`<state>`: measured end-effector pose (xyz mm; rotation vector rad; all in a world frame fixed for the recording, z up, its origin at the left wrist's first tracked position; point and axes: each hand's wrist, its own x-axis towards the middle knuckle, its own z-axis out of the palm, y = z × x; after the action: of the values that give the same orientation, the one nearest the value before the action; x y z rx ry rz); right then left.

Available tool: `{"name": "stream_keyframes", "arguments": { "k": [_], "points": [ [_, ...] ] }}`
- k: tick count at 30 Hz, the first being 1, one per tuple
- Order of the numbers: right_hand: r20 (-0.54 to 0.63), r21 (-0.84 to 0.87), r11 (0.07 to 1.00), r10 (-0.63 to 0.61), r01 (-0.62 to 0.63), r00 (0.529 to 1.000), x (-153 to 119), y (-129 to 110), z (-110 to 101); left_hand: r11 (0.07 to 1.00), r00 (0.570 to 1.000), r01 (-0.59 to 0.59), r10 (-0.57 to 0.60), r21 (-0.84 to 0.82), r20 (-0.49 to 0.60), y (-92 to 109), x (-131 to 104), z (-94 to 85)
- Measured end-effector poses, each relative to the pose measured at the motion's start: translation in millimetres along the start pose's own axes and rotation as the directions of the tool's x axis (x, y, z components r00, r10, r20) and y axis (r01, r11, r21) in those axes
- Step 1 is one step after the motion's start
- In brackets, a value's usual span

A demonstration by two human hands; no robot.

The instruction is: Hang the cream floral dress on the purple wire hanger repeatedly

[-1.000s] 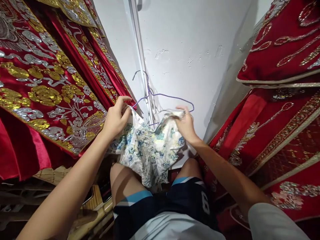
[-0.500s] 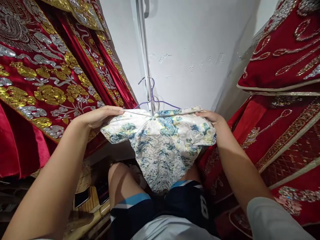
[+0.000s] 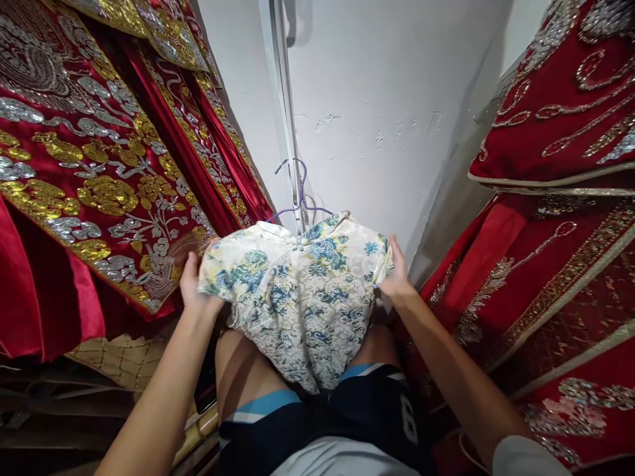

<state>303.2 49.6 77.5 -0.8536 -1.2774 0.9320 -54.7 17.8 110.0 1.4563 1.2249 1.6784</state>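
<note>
A white short-sleeved garment (image 3: 302,297) with blue, green and yellow flowers hangs on a purple hanger (image 3: 301,192), its lower end narrowing down between my knees. At its left sleeve is my left hand (image 3: 198,281), with the thumb apart and the other fingers partly behind the cloth. My right hand (image 3: 395,271) touches the right sleeve from the outer side, fingers apart and partly hidden behind the fabric. The collar lies at the top centre, just below the hanger's hook.
Red garments with gold and silver sequins (image 3: 109,192) hang at the left. More red beaded garments (image 3: 555,145) fill the right side. A metal pole (image 3: 282,86) runs down a pale wall (image 3: 372,86). Bamboo pieces (image 3: 201,426) show at lower left.
Both hands have left the shoulder edges and moved down to the sleeves, fingers now spread. The garment's shoulders have sloped down over the hanger, and its front looks fuller.
</note>
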Motion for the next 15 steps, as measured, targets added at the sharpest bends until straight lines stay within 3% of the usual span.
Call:
{"name": "stream_keyframes", "arguments": {
  "k": [2, 4, 6, 7, 9, 11, 12, 13, 15],
  "points": [
    [-0.081, 0.083, 0.996, 0.021, -0.014, 0.996, 6, -11, -5, 0.997, 0.997, 0.000, -0.006, -0.076, -0.079, 9, -6, -1.3],
    [-0.170, 0.144, 0.990, 0.024, 0.001, 0.985, 14, -27, -9, 0.998, 0.995, -0.041, 0.037, -0.039, -0.093, 23, -6, 1.0],
    [-0.251, 0.188, 0.981, -0.002, 0.050, 0.968, 22, -46, -14, 0.970, 0.983, -0.179, 0.183, 0.166, -0.005, 40, 0, 6.7],
    [-0.289, 0.203, 0.975, -0.026, 0.088, 0.957, 24, -56, -17, 0.912, 0.961, -0.275, 0.265, 0.304, 0.075, 48, 4, 10.8],
    [-0.323, 0.203, 0.967, -0.082, 0.154, 0.943, 17, -75, -19, 0.699, 0.894, -0.446, 0.373, 0.560, 0.246, 60, 9, 21.7],
    [-0.257, 0.200, 0.968, -0.097, 0.151, 0.961, -7, -91, -15, 0.479, 0.840, -0.529, 0.409, 0.700, 0.356, 63, 11, 35.4],
    [-0.201, 0.210, 0.971, -0.072, 0.115, 0.977, -25, -96, -10, 0.419, 0.825, -0.543, 0.427, 0.727, 0.370, 60, 11, 42.7],
    [-0.098, 0.228, 0.973, -0.009, 0.031, 0.995, -45, -100, -2, 0.400, 0.815, -0.549, 0.450, 0.734, 0.365, 55, 10, 50.1],
    [0.068, 0.231, 0.970, 0.065, -0.079, 0.996, -85, -103, 17, 0.453, 0.813, -0.554, 0.472, 0.698, 0.340, 40, 9, 64.3]
  ]
}}
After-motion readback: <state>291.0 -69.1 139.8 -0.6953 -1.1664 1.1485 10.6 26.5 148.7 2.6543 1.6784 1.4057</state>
